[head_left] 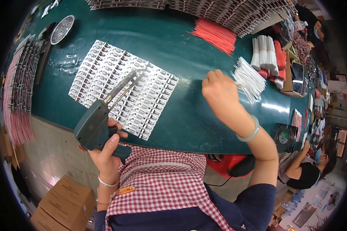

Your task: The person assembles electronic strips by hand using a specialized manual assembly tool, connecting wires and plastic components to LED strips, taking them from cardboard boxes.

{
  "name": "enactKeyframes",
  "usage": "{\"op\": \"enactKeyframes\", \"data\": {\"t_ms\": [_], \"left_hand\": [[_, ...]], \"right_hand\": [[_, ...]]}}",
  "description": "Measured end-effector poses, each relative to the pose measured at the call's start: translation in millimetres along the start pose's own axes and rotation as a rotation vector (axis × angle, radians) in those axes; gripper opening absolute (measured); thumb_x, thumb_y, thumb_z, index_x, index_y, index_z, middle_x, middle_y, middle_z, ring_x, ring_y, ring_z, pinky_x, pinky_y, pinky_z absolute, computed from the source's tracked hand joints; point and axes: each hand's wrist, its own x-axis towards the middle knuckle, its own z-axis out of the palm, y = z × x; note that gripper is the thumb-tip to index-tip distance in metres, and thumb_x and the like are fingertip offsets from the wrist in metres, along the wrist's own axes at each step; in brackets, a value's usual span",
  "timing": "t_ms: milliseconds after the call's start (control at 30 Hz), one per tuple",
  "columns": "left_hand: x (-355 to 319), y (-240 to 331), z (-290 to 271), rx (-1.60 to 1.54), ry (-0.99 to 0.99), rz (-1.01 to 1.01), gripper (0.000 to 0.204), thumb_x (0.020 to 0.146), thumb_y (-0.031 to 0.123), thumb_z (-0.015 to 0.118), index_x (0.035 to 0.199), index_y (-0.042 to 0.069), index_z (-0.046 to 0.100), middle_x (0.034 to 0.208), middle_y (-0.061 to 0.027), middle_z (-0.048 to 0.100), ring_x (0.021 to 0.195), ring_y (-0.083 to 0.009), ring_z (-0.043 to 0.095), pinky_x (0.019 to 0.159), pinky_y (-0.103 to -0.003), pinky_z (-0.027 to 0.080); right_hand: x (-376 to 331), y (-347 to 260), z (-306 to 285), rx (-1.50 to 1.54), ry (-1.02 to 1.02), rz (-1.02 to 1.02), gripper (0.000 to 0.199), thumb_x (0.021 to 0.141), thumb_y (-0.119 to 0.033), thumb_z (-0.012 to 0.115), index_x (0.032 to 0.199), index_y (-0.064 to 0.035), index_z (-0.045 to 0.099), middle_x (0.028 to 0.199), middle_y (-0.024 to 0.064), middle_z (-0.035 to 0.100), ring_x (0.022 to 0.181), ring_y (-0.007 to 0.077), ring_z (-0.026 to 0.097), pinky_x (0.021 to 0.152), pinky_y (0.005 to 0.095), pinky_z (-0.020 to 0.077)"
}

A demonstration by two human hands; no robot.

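My left hand [107,156] is wrapped round the grip of a dark green soldering gun [91,126]. Its long metal barrel and thin wire feed tube slant up to the right, with the tip over a set of white component panels [152,98]. These panels lie side by side on the table and carry rows of small grey and dark parts. My right hand [219,91] is held over the table right of the panels, fingers curled inward. What it pinches, if anything, is hidden. Just right of it lies a loose pile of white wires [248,79].
On the green table [181,129] lie red wires [216,35] and bundled white wires [264,54]. Finished-looking strips with wires [21,88] stack at left, near a round metal dish [62,29]. A solder spool [285,137] sits right. Another person [306,165] works beyond.
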Motion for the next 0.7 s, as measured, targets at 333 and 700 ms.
{"op": "enactKeyframes", "data": {"t_ms": [333,700], "left_hand": [[-6.5,4.0,10.2,0.617,-0.322,-0.005,0.034,0.084,-0.003,0.07,0.117,-0.005,0.063,0.097,-0.0094,0.068,0.072,-0.0134,0.061,0.06,-0.025,0.049],[6.0,-1.9,46.8,0.713,-0.346,0.063,0.02,0.081,0.001,0.073,0.099,-0.004,0.068,0.084,-0.008,0.061,0.07,-0.0172,0.057,0.064,-0.028,0.046]], "right_hand": [[2.6,-45.1,40.9,0.655,0.616,0.16,0.032,0.068,0.009,0.073,0.099,0.0001,0.069,0.086,0.0087,0.064,0.072,0.0238,0.06,0.06,0.0339,0.0504],[3.5,-49.3,40.9,0.619,0.597,0.15,0.03,0.068,0.007,0.07,0.098,0.0027,0.069,0.088,0.0095,0.066,0.072,0.0232,0.06,0.059,0.033,0.0509]]}}
